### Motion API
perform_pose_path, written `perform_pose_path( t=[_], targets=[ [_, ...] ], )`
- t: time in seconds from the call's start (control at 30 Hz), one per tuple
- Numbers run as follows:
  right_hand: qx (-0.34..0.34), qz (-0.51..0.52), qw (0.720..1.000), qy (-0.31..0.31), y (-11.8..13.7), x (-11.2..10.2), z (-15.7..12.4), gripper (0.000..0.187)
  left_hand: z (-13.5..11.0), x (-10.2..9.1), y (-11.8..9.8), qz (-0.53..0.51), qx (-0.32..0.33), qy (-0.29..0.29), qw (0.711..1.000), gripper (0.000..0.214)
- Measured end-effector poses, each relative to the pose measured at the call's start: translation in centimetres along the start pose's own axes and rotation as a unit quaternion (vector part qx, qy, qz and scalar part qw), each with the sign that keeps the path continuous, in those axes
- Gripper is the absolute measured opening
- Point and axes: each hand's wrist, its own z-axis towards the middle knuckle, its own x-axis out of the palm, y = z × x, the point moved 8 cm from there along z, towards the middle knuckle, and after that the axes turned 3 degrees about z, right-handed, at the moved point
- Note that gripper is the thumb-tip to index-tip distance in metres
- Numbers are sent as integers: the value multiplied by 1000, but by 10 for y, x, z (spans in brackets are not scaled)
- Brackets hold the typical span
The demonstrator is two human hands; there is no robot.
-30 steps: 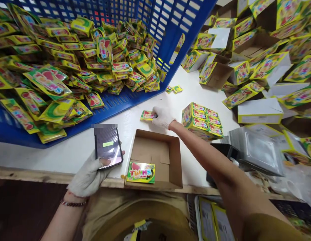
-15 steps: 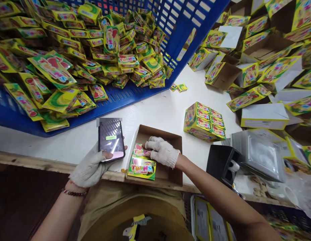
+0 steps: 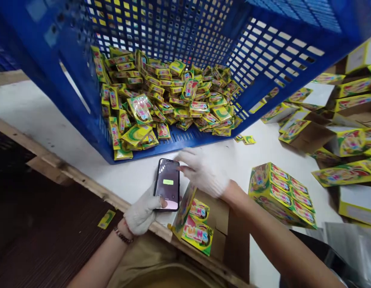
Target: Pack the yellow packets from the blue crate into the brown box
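Note:
My left hand (image 3: 143,212), in a white fingerless glove, grips a dark smartphone (image 3: 166,192) with its thumb over the lower screen. A pale green button glows on the display. My right hand (image 3: 206,172), gloved the same way and blurred, is raised above the table beside the phone's top edge. Its fingers reach out apart, and I see nothing in them. Under that wrist sits an open cardboard box (image 3: 220,216), tilted in view. Two small TWINS packets (image 3: 199,232) lie along its left side.
A big blue plastic crate (image 3: 98,132) holds a heap of small packets (image 3: 173,92). To the right stand a filled display box (image 3: 281,192) and a pile of open cartons (image 3: 344,140). One packet (image 3: 106,219) lies on the dark floor beyond the table's wooden edge (image 3: 92,190).
My right hand has lifted out of the open box and moved up and left towards the phone. The whole view has swung left, showing more of the crate. My left hand keeps the phone.

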Motion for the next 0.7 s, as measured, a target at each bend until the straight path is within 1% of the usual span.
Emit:
perform_pose_path(
  t=[0.07,0.13,0.2,0.27,0.3,0.33,0.37,0.43,0.5,0.53,0.57,0.6,0.63,0.67,0.7],
  targets=[
    [-60,-98,993,-5,21,17,51,30,0,-1,1,-7,-5,-2,1000,72],
    [-84,-182,980,-15,34,38,96,37,0,-2,2,-10,-17,-6,1000,68],
    [-102,-237,966,-8,45,56,131,34,0,-2,2,-13,-20,-9,1000,67],
    [-127,-267,955,2,53,62,148,32,0,-3,0,-14,-15,-14,1000,70],
    [-135,-269,954,-1,56,57,150,32,1,-3,0,-15,-13,-16,1000,73],
    [-135,-261,956,-14,55,47,147,32,1,-4,0,-17,-12,-17,1000,76],
    [-125,-242,962,-34,53,32,138,32,1,-4,0,-18,-12,-18,1000,79],
    [-87,-168,978,-85,41,-8,107,32,1,-5,1,-15,-18,-14,1000,80],
    [-58,-58,990,-114,26,-45,58,38,1,-5,2,-6,-24,-10,1000,80],
    [-32,-11,991,-129,17,-60,31,39,1,-6,3,0,-28,-8,1000,80],
    [-3,25,993,-114,8,-66,3,36,2,-6,3,6,-30,-6,1000,80],
    [35,59,994,-89,-3,-66,-23,31,3,-7,4,11,-31,-6,999,80],
    [80,91,992,-43,-14,-57,-47,25,3,-7,4,16,-34,-4,999,79],
    [140,117,983,7,-27,-43,-69,20,4,-7,5,23,-38,-2,999,77],
    [198,136,970,41,-41,-27,-89,17,4,-6,5,29,-41,-1,999,75]
  ],
)
